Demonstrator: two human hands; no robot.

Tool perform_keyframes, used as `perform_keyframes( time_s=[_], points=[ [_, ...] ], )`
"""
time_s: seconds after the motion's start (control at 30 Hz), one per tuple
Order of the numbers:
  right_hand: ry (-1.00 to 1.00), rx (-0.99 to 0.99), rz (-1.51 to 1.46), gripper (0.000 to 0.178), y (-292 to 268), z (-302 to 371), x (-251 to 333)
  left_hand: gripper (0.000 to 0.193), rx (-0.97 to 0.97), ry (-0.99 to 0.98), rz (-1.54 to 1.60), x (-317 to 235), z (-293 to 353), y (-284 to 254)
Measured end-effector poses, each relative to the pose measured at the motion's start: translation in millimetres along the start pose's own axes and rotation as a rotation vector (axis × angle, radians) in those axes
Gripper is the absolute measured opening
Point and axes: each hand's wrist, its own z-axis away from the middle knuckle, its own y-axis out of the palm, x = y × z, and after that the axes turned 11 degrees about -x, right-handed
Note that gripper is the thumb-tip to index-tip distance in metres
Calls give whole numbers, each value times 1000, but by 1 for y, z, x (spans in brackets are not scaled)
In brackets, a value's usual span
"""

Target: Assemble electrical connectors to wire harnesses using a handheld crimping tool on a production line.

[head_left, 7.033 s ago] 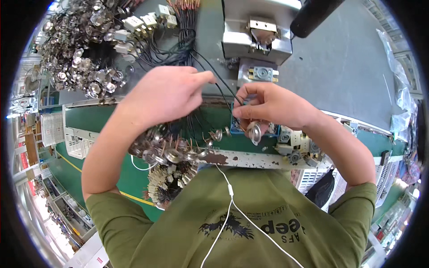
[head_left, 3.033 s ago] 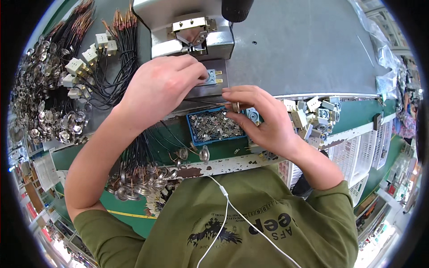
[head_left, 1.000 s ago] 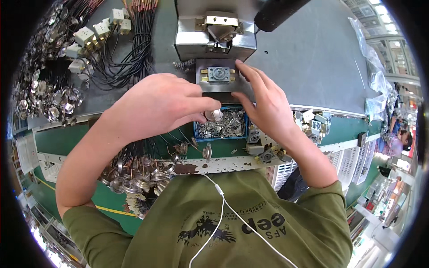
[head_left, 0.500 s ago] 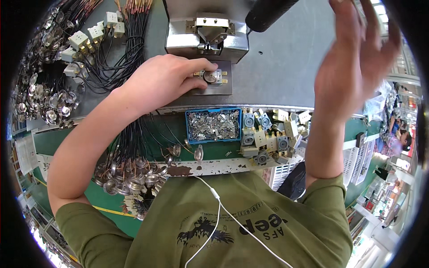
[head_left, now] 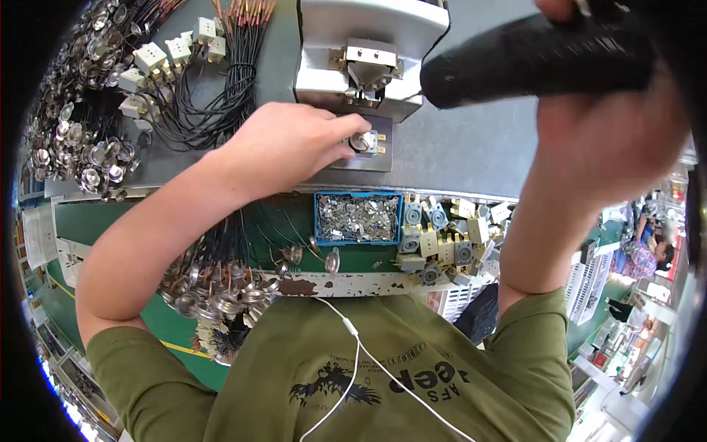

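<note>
My left hand point(head_left: 294, 144) reaches over the bench to a steel plate point(head_left: 379, 163). Its thumb and fingers close around a small part with a round metal top point(head_left: 361, 142), lying on the plate with brass tabs sticking out to its right. Just beyond stands a metal press point(head_left: 372, 62), its jaw above and apart from the part. At the upper right my right hand point(head_left: 611, 140), blurred, is wrapped around a thick black handle point(head_left: 508, 66). Fingers show on the handle's far side and the palm on its near side.
A blue tray point(head_left: 318, 221) of small metal pieces stands below the bench edge, beside several cream switch bodies point(head_left: 445, 239). Bundled black wires point(head_left: 236, 96) with white connectors point(head_left: 151, 57) lie at the left. Metal caps point(head_left: 96, 158) pile up there, and more hang point(head_left: 221, 295) near my lap.
My right hand, open in the air before, has closed around the black handle. The handle's end sits lower and nearer. The left hand keeps its hold, while the whole view has shifted slightly.
</note>
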Motion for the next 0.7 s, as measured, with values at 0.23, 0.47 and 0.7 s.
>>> perform_keyframes(
  time_s=[0.23, 0.47, 0.7],
  points=[
    [196, -189, -71, 27, 18, 22, 25, 29, 7, -1, 1, -3, 0, 1],
    [175, -196, -107, 17, 25, 27, 15, 28, 31, -19, -5, -4, -1, 0],
    [59, -17, -632, 12, 39, 21, -32, 28, 8, 1, -16, -4, 0, 3]
  ],
)
